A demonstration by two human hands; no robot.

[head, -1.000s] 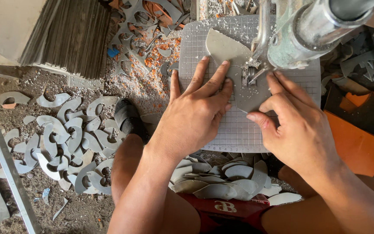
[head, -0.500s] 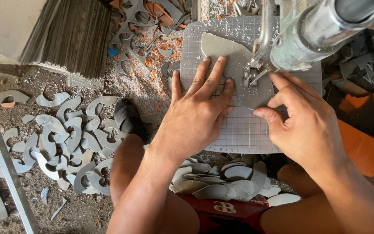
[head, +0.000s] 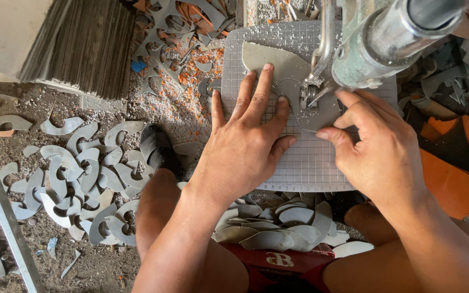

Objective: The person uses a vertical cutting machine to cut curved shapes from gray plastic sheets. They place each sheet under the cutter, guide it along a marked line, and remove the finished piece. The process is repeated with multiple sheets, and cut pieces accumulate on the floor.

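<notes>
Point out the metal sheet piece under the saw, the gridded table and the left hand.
metal sheet piece (head: 278,68): head view, its bare upper part.
gridded table (head: 305,163): head view, bare lower surface.
left hand (head: 242,146): head view, back of the hand.

Metal sheet on a gridded table, under the saw

The metal sheet (head: 283,73) lies on the gridded table (head: 310,163), beneath the saw arm (head: 392,38). The left hand (head: 245,146) rests on the sheet's left part; the right hand (head: 381,146) sits to its right. Cut pieces (head: 77,173) lie on the ground to the left, a stack of sheets (head: 77,43) behind them, and more pieces (head: 278,222) in the lap.
</notes>
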